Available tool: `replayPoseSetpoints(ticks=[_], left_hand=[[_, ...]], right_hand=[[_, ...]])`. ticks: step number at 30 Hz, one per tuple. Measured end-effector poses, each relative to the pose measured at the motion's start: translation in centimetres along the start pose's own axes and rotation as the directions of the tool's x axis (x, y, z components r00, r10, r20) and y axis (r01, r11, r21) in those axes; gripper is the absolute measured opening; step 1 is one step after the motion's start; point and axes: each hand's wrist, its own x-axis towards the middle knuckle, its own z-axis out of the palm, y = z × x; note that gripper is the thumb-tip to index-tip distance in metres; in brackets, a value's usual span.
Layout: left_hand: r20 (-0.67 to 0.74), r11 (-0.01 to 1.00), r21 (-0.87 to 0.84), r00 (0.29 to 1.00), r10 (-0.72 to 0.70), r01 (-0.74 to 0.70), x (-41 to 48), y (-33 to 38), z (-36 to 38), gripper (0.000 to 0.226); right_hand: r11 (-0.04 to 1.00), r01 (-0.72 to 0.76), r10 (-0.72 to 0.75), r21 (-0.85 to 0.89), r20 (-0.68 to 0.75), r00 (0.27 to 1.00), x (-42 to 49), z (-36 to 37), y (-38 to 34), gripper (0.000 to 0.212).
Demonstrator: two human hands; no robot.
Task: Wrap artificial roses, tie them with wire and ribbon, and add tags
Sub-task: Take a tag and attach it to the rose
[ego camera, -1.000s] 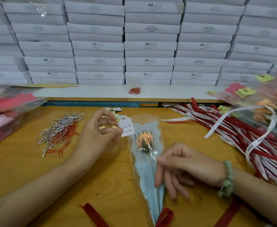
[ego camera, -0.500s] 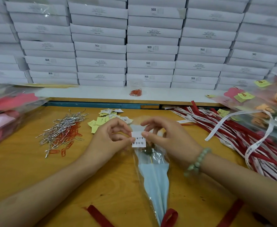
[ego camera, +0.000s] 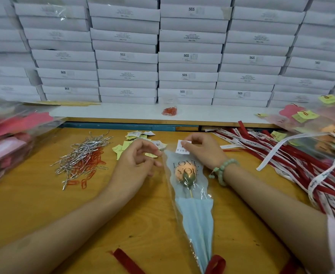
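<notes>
Back wall is all stacked white boxes (ego camera: 188, 56), some printed SGS, sitting on a white ledge (ego camera: 113, 112). In front of that, a wooden table (ego camera: 34, 204). On its right side is a big heap of red and white ribbons (ego camera: 293, 165), with more bagged roses (ego camera: 332, 131) carrying yellow notes piled behind it. Left edge: pink packs (ego camera: 8, 139) in clear plastic, blurry.

Centre of the table: one wrapped rose (ego camera: 192, 210) lies flat, narrow tip toward the person. It has a clear sleeve with pale blue paper inside, and "LOVE YOU" is printed over the orange bloom (ego camera: 184, 171).

Two bare forearms come in from the bottom. The right hand (ego camera: 204, 149), with a green bead bracelet (ego camera: 222, 169) on the wrist, is at the sleeve's open top, thumb and forefinger pinching a small white tag (ego camera: 182, 149) at the top edge. The left hand (ego camera: 135, 165) sits just left of the sleeve, fingers curled, tips at the sleeve's left rim. Can't tell whether it grips the plastic or only touches it.

Left of that hand is a heap of silver wire ties (ego camera: 81, 151), with red paper clips (ego camera: 92, 165) mixed in underneath. Behind the left hand are loose tags (ego camera: 137, 135), white and yellow.

At the near edge are a short red strip (ego camera: 127, 262) and a red loop (ego camera: 215, 262) beside the sleeve's tip. On the ledge is a small bag of clips (ego camera: 169, 111), red.
</notes>
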Motion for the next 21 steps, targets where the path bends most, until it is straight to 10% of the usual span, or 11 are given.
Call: replayPoseSetpoints(ticks=[7,12,21], left_hand=[[-0.209,0.984,0.178,0.978,0.02,0.018,4.4,2.7,-7.1,0.027],[0.114,0.64,0.768,0.986,-0.118,-0.012,5.7,1.6,-12.9,0.016],[0.398,0.462,0.842,0.899,-0.181,-0.28,5.7,-0.7,-13.6,0.028]], right_hand=[[1.0,0.007,-0.007,-0.006,-0.008,1.0,-0.3,0.3,0.4,0.017],[0.994,-0.043,0.045,0.105,-0.018,0.999,-0.1,0.0,0.9,0.016],[0.995,-0.037,0.036,0.095,0.017,0.999,0.0,0.1,1.1,0.01]])
